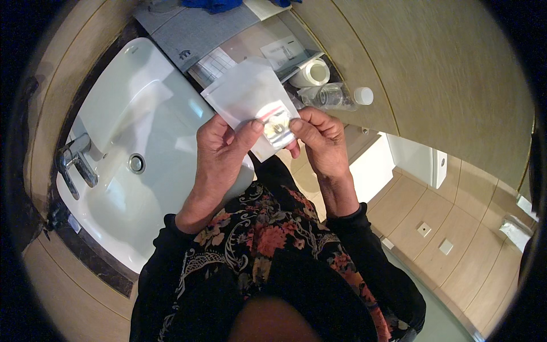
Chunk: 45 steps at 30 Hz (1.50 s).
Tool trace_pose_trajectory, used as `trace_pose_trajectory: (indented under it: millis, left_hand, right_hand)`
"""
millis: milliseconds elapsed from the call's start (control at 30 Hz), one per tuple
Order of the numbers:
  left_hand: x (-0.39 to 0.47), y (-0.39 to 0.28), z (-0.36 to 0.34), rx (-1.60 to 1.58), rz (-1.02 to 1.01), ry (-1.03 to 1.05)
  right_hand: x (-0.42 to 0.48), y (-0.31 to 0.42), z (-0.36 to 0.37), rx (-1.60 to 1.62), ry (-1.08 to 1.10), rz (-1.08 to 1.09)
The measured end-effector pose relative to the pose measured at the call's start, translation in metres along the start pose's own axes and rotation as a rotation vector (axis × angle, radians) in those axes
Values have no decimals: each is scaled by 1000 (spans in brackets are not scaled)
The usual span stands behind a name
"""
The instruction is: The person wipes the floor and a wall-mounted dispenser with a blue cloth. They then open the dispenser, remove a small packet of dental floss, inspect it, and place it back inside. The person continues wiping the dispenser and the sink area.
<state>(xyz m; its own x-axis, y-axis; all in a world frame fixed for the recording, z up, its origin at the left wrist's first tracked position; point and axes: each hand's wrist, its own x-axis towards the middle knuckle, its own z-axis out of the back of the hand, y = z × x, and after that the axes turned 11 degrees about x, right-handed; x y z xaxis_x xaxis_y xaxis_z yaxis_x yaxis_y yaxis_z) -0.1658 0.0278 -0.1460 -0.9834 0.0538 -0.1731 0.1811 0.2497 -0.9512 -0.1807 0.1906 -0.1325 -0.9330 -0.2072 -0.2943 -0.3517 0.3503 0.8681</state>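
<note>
Both hands are raised in front of the body, at the right edge of a white washbasin. They hold a white paper sheet or envelope together with a small clear zip bag that lies on it and has a red line near its top. My left hand pinches the left side, thumb on top by the bag's edge. My right hand grips the right side, its thumb on the bag and fingers behind the sheet. Something small and pale shows inside the bag; glare blurs it.
A chrome faucet stands at the basin's left. Beyond the hands are a grey cloth, a clear tray, a white roll and a clear plastic bottle with a white cap. A toilet stands at the right.
</note>
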Motion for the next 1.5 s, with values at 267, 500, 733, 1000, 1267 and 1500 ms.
trace_pose_trajectory:
  millis: [267,500,733,1000,1267,1500]
  left_hand:
    - [5,-2,2,34,-42,-169]
    - [5,-4,1,11,-34,-171]
    - [6,-7,4,72,-1,-184]
    - [6,-9,3,76,21,-217]
    - [18,-21,13,-55,132,-69]
    - [29,-24,24,223,0,107]
  right_hand:
    - [-3,-5,10,-25,3,-44]
    - [-9,-5,16,-51,32,-107]
    - [-17,-5,21,-33,54,-93]
    - [-19,-6,22,-15,30,-59]
    - [-21,10,15,-153,-16,-106]
    - [-18,20,14,-369,114,-30]
